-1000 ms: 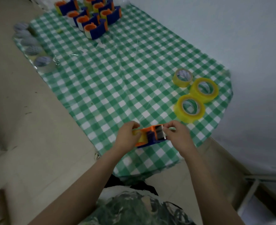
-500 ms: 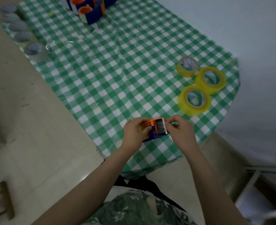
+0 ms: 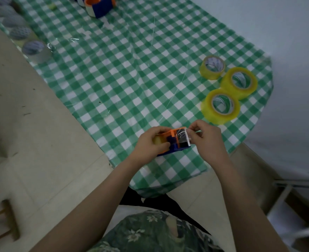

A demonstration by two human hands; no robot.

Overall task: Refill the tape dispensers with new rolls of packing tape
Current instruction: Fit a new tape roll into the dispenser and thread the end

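Sitting at the near edge of the desk (image 3: 113, 79), the orange-and-blue tape dispenser (image 3: 175, 142) is held between both hands. Left hand (image 3: 150, 142) wraps its left end, fingers curled around the yellowish roll loaded inside. Right hand (image 3: 208, 139) pinches a clear strip of tape (image 3: 183, 136) at the dispenser's right end, by the serrated cutter; thumb and forefinger closed on the strip.

Three yellow rolls of packing tape (image 3: 221, 106) lie flat on the desk to the far right of the dispenser, clustered and touching or nearly so. One has a thinner winding than the other two.

Green-and-white checked cloth (image 3: 132, 70) covers the desk, with a clear film over it.

Far edge, top of view: another blue-and-orange dispenser (image 3: 99, 6), partly cut off.

Far left edge: a row of pale rolls or cores (image 3: 34, 50); which, cannot tell.

Beige floor (image 3: 32, 142) left of the desk.
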